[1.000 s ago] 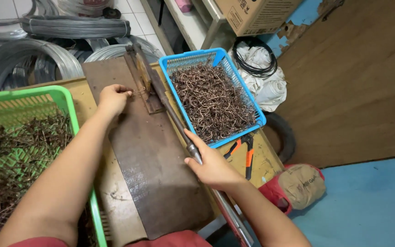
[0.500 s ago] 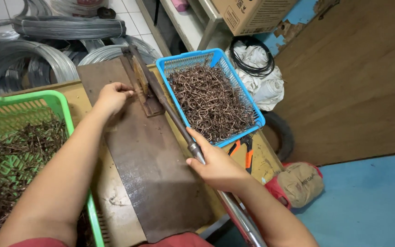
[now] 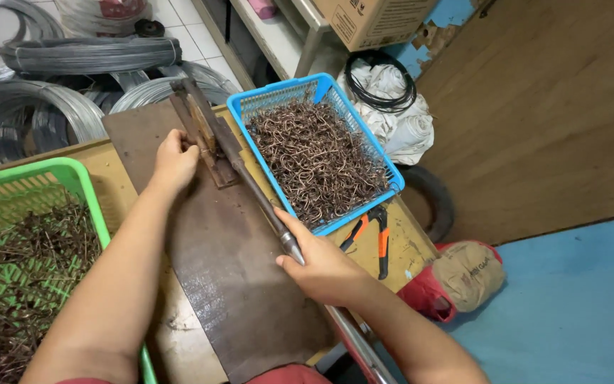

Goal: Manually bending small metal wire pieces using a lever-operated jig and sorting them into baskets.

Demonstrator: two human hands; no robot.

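Both hands barely shifted: right hand (image 3: pixel 325 267) stayed clamped on lever (image 3: pixel 261 199), left hand (image 3: pixel 173 160) kept pressing at jig (image 3: pixel 204 139); stroke mid-way.

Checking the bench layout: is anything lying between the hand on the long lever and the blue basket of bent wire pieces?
Nothing visible does. The right hand grips the lever right beside the blue basket, with only bare bench edge between them. The orange-handled pliers lie just below the basket's near corner, off to the side.
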